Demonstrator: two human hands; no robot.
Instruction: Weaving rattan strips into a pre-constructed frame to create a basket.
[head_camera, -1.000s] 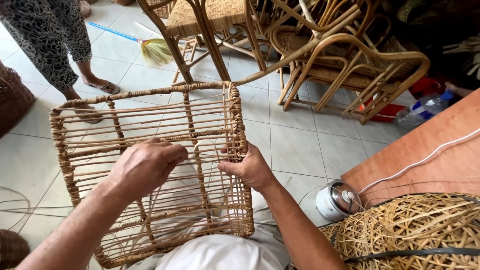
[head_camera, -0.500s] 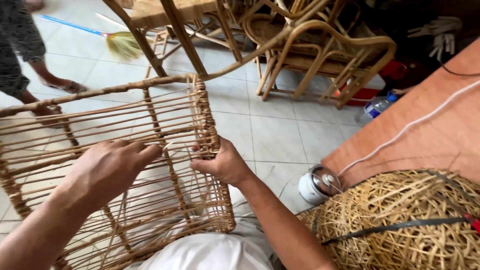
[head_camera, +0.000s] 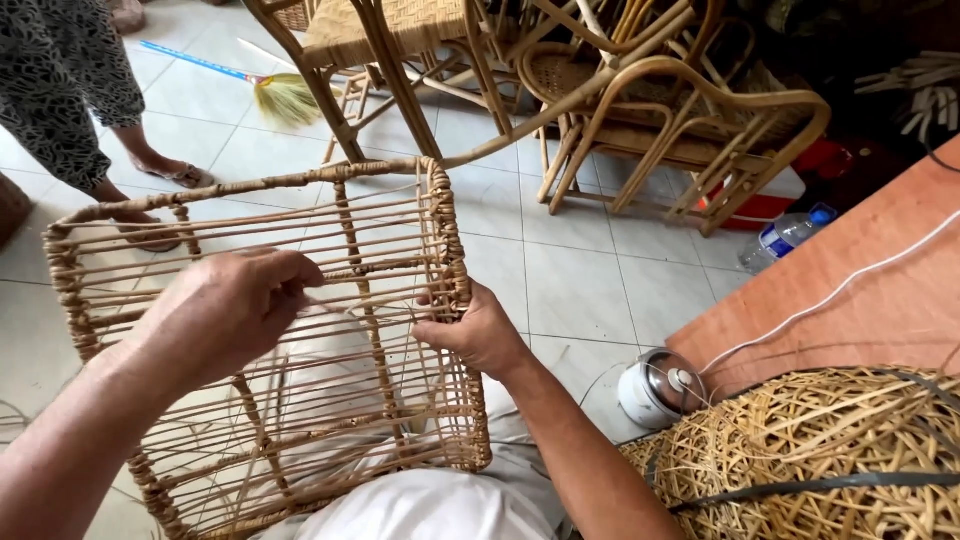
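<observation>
Now, left hand (head_camera: 235, 310) pinches a thin strand over the rattan frame (head_camera: 265, 340) propped on the lap; right hand (head_camera: 478, 332) clamps its wrapped edge post. Edges look bound, upright strands strung, yet wide gaps show, so I'd judge much weaving remains. Woven basket (head_camera: 820, 460) sits right.

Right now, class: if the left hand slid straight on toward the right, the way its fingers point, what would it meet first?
Probably the rattan frame's middle upright, just past the left hand; depth is unclear.
</observation>
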